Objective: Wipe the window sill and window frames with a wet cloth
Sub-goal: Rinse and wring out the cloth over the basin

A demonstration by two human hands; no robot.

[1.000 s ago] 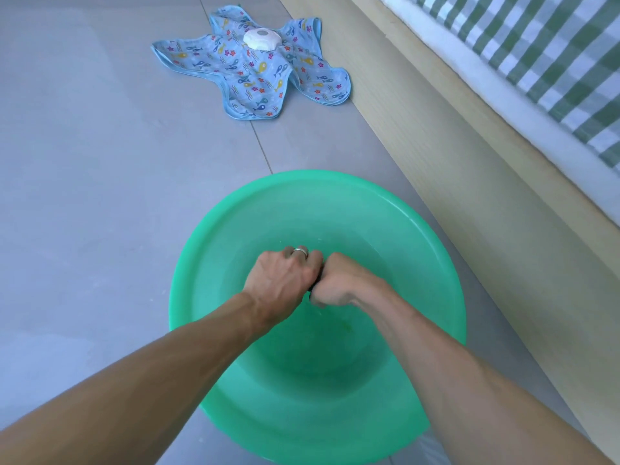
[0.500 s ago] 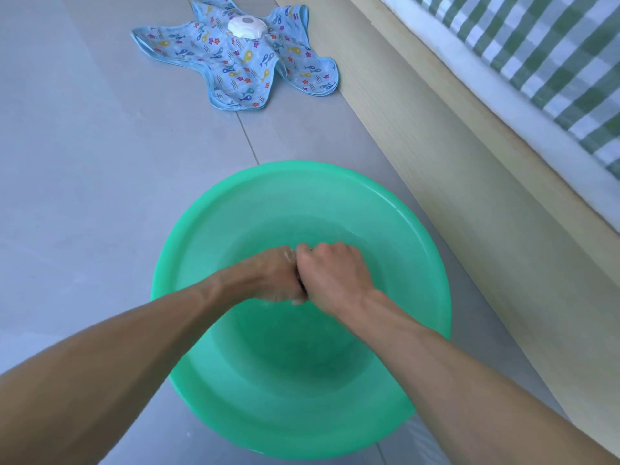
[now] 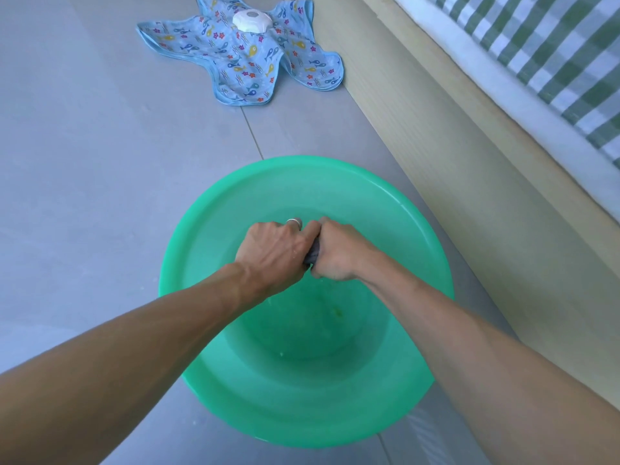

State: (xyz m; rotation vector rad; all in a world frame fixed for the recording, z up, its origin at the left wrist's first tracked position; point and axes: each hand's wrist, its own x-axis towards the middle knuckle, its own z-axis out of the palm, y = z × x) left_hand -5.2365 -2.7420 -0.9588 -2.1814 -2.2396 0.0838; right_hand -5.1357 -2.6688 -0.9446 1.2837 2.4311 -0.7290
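floor (image 3: 100, 162): both hands grip cloth (image 3: 311, 256).

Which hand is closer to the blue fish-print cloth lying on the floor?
Left. The left hand is over the green basin, on the side toward the fish-print cloth; the right hand is just beside it, slightly farther.

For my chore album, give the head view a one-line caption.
Left hand and right hand grip a grey cloth over a green basin on the floor.

Grey tiled floor (image 3: 100, 162) meets a pale wooden bed frame (image 3: 453, 169) under green-checked bedding (image 3: 553, 62).
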